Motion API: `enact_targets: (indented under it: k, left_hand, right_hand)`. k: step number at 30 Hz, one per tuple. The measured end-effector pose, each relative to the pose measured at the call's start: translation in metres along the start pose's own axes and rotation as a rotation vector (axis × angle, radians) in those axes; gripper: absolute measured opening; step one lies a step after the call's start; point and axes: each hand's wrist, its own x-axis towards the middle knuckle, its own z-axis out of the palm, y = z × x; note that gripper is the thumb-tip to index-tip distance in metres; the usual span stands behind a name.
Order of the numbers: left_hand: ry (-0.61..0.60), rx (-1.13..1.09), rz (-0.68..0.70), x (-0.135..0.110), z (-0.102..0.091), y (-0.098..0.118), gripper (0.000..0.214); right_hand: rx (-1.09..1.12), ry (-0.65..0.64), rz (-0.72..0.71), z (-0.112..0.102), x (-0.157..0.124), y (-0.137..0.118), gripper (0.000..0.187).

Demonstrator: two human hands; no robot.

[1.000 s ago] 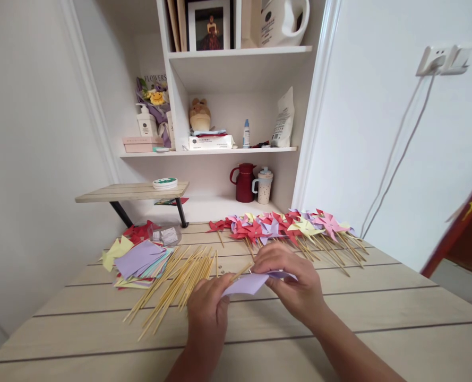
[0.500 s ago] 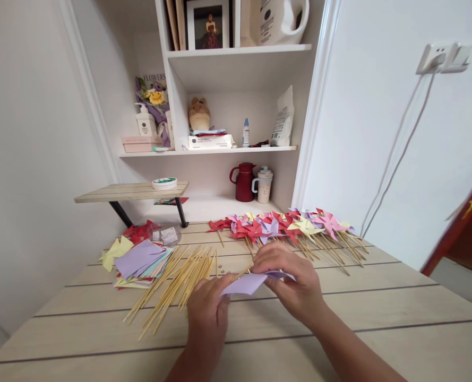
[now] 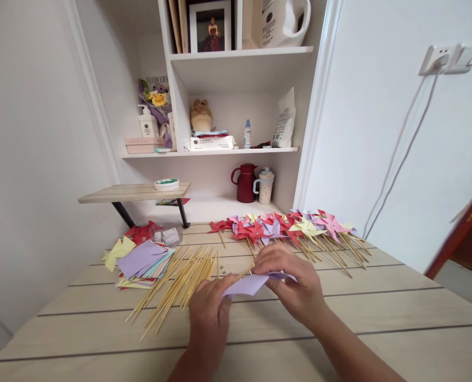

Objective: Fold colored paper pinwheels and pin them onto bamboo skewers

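Above the wooden table (image 3: 379,313), both my hands work on one piece of lilac paper (image 3: 247,284). My left hand (image 3: 209,313) pinches its near left corner. My right hand (image 3: 289,281) curls over its right side, fingers closed on the paper. A thin wooden stick (image 3: 241,275) pokes out from between the hands, pointing up and right. Which hand holds the stick I cannot tell.
A loose bundle of wooden sticks (image 3: 176,284) lies left of my hands. Further left is a pile of coloured paper squares (image 3: 142,259). Several finished paper pinwheels (image 3: 287,228) lie in a row at the back. Behind stand a small raised shelf (image 3: 134,192) and white wall shelves.
The hands and the lilac paper stay almost as they were; only the camera has shifted slightly.
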Motion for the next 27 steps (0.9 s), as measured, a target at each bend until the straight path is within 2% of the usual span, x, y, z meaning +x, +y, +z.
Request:
enact_targets:
  k: [6,12,18,27]
  left_hand:
    - [-0.032,-0.013,-0.018,0.0,-0.003,0.002,0.029]
    - [-0.019,-0.006,0.019,0.002,-0.005,0.002,0.029]
    - [0.003,0.076,0.106,0.007,-0.008,0.003,0.033]
    - [0.044,0.214,0.276,0.015,-0.016,0.006,0.023]
  right_hand:
    - [0.006,0.002,-0.002,0.0,-0.001,0.0,0.015]
    - [0.007,-0.001,-0.004,0.0,-0.001,0.001,0.013]
    - [-0.001,0.014,-0.008,0.0,0.0,-0.001,0.011]
    - [0.064,0.068,-0.005,0.001,0.0,-0.002,0.011]
